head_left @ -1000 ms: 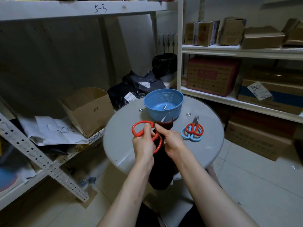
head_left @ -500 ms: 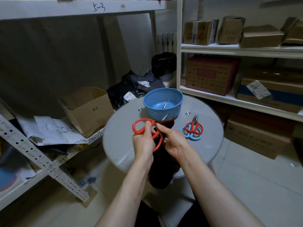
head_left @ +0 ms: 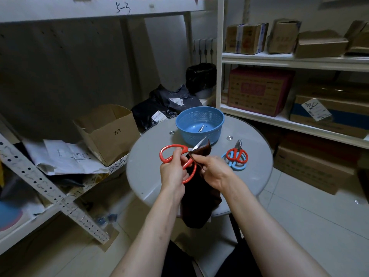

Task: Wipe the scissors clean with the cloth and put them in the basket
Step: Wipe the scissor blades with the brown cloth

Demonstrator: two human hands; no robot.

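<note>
I am looking down through the head camera and working outward from my seat. Nearest, at 6 o'clock, two bare forearms are reaching up over a round grey table [head_left: 149,166]. The left hand [head_left: 172,172] is curling its fingers round the orange-red handles of a large pair of scissors [head_left: 173,145], holding them just above the table's near half. The right hand [head_left: 215,172] is pinching a dark brown cloth [head_left: 199,196] round the blades, and the rest of the cloth is hanging down past the table's 6 o'clock edge. The bare blade tip is poking out of the cloth, pointing toward 1 o'clock. Further out, at the table's 3 o'clock, a small red-handled pair [head_left: 237,152] is lying on top of a blue-handled pair [head_left: 239,167], both untouched. Farthest, at 12 o'clock, the blue basket [head_left: 191,139] is sitting on the table with a sliver of metal [head_left: 201,128] showing inside; I am guessing it is a blade, but I cannot tell. I am judging the task as partway through: the wiping is going on now, the held scissors are not yet in the basket, and the two pairs at 3 o'clock are seemingly waiting their turn
</note>
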